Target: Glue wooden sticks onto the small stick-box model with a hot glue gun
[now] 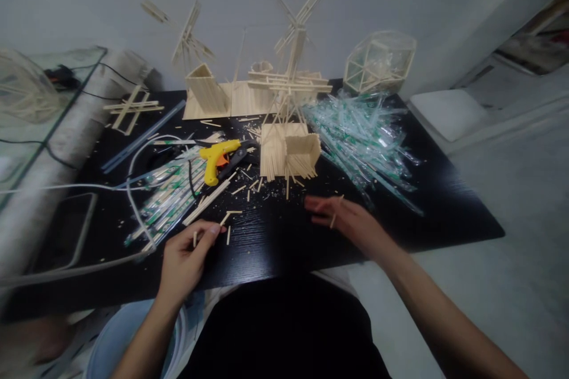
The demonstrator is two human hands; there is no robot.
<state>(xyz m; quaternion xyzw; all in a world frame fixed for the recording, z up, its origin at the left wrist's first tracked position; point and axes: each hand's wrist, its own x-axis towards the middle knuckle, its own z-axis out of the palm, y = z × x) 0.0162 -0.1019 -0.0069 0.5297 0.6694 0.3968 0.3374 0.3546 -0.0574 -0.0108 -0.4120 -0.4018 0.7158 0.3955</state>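
Note:
My left hand (189, 251) is closed near the table's front edge, thumb and forefinger pinching a short wooden stick (225, 218). Another stick end (194, 239) pokes out between its fingers. A loose short stick (229, 235) lies just right of the fingertips. My right hand (344, 219) is blurred over the table, its fingers reaching left, with a short wooden stick (333, 221) apparently caught between them. Beyond the hands stands a wooden stick model (273, 151) with an open box-like part and crossed blades above. A yellow glue gun (217, 160) lies left of it.
Wrapped chopsticks (173, 198) lie at the left, crossed by a white cable (130, 183). Empty plastic wrappers (364, 136) are heaped at the right. Two more windmill-like models (207, 92) stand behind, near a faceted frame (380, 62). A bucket (133, 337) stands below the table (457, 213).

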